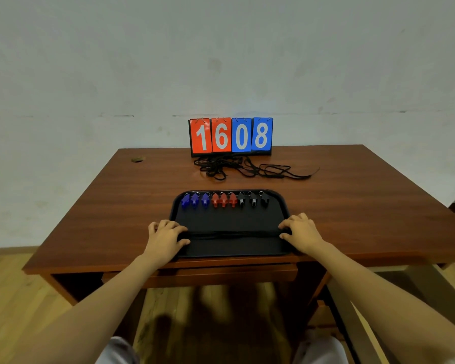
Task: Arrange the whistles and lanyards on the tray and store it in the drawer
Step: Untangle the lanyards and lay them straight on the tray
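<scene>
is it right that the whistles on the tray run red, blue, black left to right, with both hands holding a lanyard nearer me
No: the head view shows blue whistles, then red whistles, then black whistles left to right on the tray. The left hand and right hand do hold a lanyard nearer you.

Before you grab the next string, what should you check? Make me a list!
1. The whistles sit in a neat row on the tray: ok, nine along its far edge.
2. The stretched lanyard lies straight across the tray: ok.
3. The left hand and right hand are free: not ok, each pinches one end of it.
4. The tangled lanyards are sorted: not ok, heaped on the table by the scoreboard.
5. The drawer is open: not ok, looks closed.
</scene>
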